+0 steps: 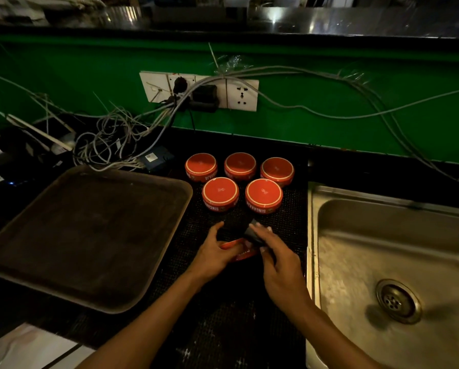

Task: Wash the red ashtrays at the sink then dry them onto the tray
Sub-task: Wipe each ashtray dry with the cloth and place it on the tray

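Green wall and tangled grey cables (111,134) back the dark surface (223,328). Between the brown rectangular tray (167,235) and the steel sink (382,249), my left hand (215,254) holds a red round ashtray (236,251) in a curled grip; my right hand (276,265) grips a dark sponge (252,231) against it. Five upturned red ashtrays (240,179) crowd just behind, with open mat nearer me.

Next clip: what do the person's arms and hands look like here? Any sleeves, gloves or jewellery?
Both forearms are bare to the frame edge: no sleeves in view. The left hand and right hand wear no gloves; no rings, watch or bracelets are visible, though the dim light could hide small ones.
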